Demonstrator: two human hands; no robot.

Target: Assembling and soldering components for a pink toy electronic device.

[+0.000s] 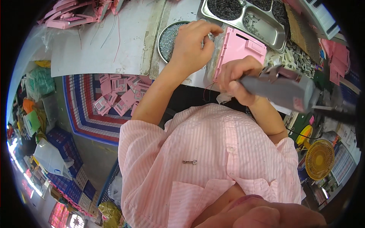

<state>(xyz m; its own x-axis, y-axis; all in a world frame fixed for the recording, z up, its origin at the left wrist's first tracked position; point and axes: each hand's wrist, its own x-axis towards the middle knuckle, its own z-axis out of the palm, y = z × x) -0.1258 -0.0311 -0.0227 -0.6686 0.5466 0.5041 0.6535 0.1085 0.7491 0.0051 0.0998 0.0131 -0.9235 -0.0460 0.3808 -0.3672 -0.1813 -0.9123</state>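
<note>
My left hand [194, 45] is over the right side of a round metal bowl [158, 51] full of small silvery screws [167, 42]. Its fingers are curled with the tips near the pink housing; anything between them is too small to make out. A pink plastic housing [237, 47] with a slot and a raised block lies on the bench just right of that hand. My right hand [241, 79] is wrapped around a grey electric screwdriver [279, 89], held tilted in front of my chest at the housing's near edge. The driver's tip is hidden by the hand.
A steel compartment tray [272, 35] with black and silver screws stands behind the housing. White small parts [291, 57] lie to its right. Pink casings with wires [72, 19] sit at the far left. A striped bag [81, 117] below the bench holds pink calculator-like pieces [119, 85].
</note>
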